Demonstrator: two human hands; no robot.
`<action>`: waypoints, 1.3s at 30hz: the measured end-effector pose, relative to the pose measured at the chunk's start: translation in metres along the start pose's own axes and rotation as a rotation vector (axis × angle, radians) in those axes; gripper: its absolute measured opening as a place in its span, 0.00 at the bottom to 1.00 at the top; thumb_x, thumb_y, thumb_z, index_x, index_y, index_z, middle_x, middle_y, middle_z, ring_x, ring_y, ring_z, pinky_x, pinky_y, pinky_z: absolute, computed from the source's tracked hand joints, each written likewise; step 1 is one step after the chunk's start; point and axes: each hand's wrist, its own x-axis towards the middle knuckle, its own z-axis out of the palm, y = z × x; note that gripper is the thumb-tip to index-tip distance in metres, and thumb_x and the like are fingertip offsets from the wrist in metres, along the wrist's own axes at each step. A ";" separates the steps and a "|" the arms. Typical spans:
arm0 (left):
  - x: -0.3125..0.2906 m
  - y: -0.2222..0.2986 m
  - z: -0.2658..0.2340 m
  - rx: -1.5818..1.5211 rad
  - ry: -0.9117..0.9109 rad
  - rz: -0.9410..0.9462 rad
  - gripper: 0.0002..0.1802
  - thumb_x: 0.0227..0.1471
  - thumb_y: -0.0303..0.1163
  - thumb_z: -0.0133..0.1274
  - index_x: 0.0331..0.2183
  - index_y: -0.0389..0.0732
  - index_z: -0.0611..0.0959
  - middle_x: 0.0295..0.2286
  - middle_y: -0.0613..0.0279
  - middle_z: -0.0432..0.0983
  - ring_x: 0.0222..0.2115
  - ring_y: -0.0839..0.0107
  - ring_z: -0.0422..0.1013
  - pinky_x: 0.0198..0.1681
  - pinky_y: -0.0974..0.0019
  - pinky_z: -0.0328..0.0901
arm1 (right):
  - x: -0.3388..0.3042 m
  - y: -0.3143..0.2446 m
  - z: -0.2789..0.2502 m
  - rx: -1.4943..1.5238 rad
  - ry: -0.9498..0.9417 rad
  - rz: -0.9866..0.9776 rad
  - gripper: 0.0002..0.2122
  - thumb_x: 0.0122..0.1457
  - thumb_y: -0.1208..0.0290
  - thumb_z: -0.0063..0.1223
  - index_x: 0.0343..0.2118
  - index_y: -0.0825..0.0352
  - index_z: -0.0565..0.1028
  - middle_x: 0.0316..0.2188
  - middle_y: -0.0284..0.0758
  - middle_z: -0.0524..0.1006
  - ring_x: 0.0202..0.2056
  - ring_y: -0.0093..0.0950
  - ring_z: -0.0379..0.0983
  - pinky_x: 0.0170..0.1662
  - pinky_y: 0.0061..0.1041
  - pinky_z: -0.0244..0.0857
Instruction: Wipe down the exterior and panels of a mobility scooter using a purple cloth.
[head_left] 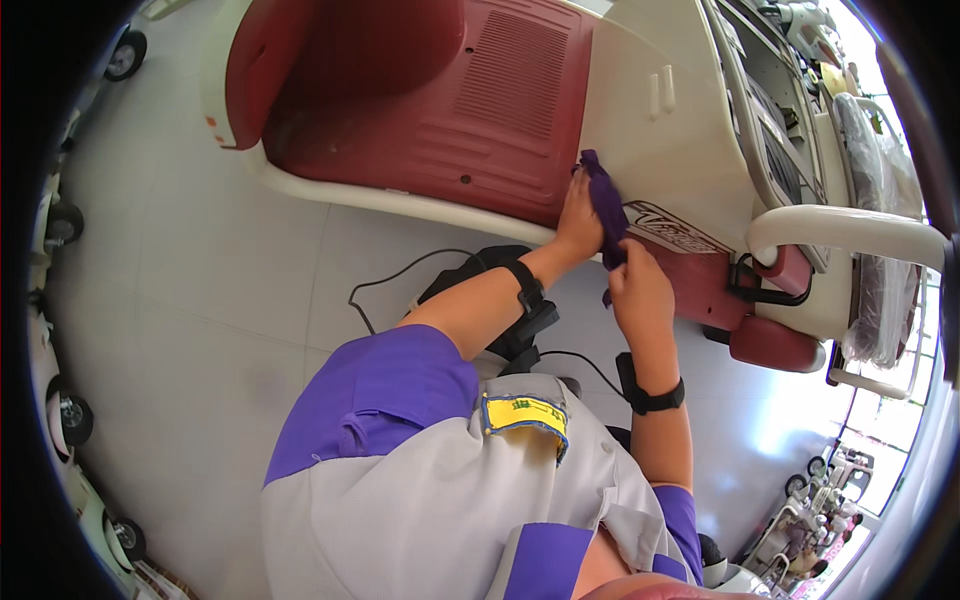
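At the right end of the red floor panel: a purple cloth in hand

Beside this panel's lower right corner, we see the purple cloth bunched and hanging in an uneven strip. The left hand lies against it, fingers extended upward along its side; whether they grip it, we cannot tell. The right hand, lower and farther from the panel, has its fingers curled closed on the cloth's lower part. To the panel's right we note a cream body panel; along its lower edge, a pale rim. Below the panel we find a black cable and the grey floor.
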 end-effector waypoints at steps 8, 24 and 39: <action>0.099 0.011 -0.012 -0.860 -0.222 -0.487 0.22 0.59 0.33 0.41 0.51 0.30 0.68 0.47 0.37 0.67 0.49 0.48 0.64 0.54 0.57 0.58 | 0.038 -0.009 -0.031 0.122 0.120 -0.123 0.16 0.54 0.73 0.49 0.48 0.60 0.70 0.32 0.38 0.77 0.31 0.40 0.75 0.32 0.37 0.68; 0.037 0.073 0.001 0.370 -0.082 0.847 0.29 0.50 0.26 0.47 0.54 0.29 0.65 0.55 0.18 0.49 0.56 0.25 0.51 0.58 0.30 0.45 | 0.022 0.101 0.030 0.294 0.739 0.177 0.16 0.52 0.74 0.54 0.45 0.70 0.71 0.30 0.42 0.74 0.26 0.38 0.71 0.31 0.30 0.68; 0.016 0.070 0.106 0.839 0.052 1.298 0.25 0.52 0.44 0.45 0.48 0.40 0.75 0.54 0.45 0.63 0.56 0.47 0.58 0.56 0.42 0.47 | 0.048 0.193 0.055 0.201 1.119 -0.188 0.15 0.49 0.72 0.54 0.42 0.65 0.70 0.33 0.43 0.72 0.29 0.45 0.71 0.29 0.38 0.68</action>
